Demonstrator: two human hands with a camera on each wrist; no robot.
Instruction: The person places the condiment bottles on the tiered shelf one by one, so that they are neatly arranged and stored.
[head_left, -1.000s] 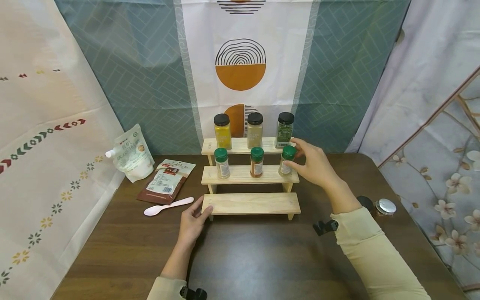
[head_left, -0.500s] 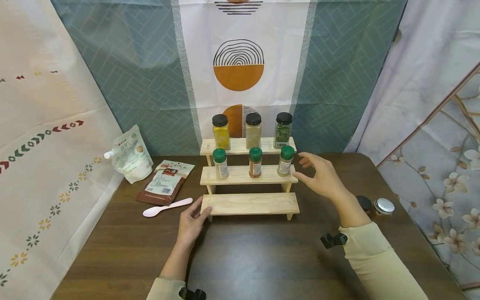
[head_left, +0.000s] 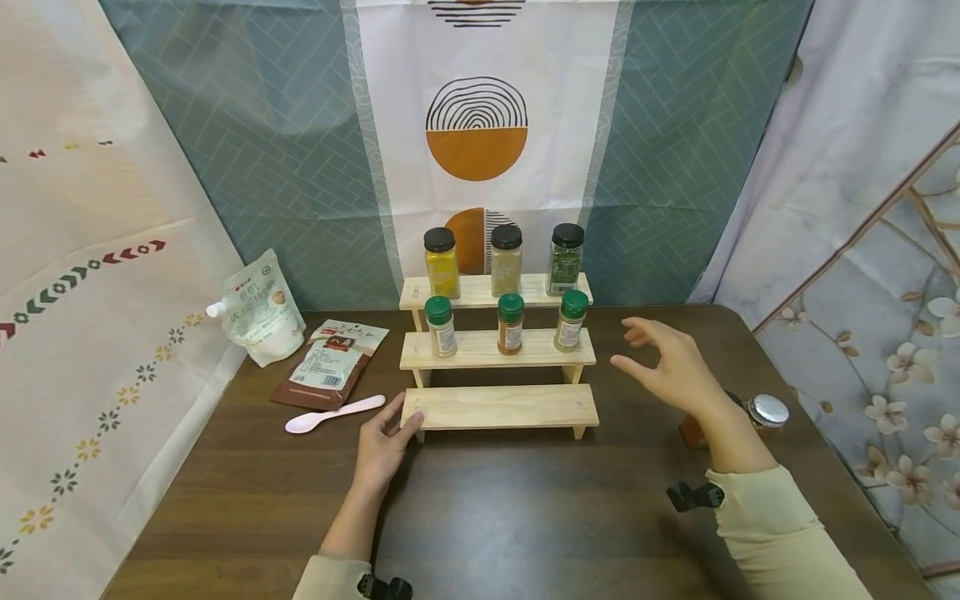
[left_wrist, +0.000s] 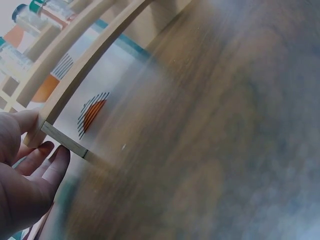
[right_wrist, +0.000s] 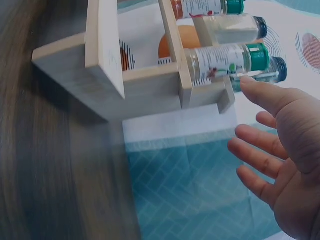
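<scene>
A three-step wooden rack (head_left: 501, 407) stands mid-table. Its top step carries three black-capped spice jars: one yellow (head_left: 443, 273), one beige (head_left: 506, 271) and one with green flakes (head_left: 564, 271). On the middle step are three green-capped spice jars, at left (head_left: 443, 337), centre (head_left: 510, 335) and right (head_left: 569, 332). My left hand (head_left: 380, 448) holds the left end of the bottom step, its thumb on one side and fingers on the other in the left wrist view. To the rack's right, my right hand (head_left: 678, 367) is in the air, empty, fingers spread and apart from the jars.
At left lie a white spouted pouch (head_left: 258, 312), a brown packet (head_left: 330, 367) and a pink spoon (head_left: 333, 415). A silver-lidded jar (head_left: 769, 410) stands at right. Beside it a reddish-brown jar (head_left: 692, 432) is partly hidden by my right wrist. Curtains enclose the table.
My right hand has come off the right green-capped jar and moved right and slightly down. That jar stays on the middle step. The left hand keeps its hold on the rack.
</scene>
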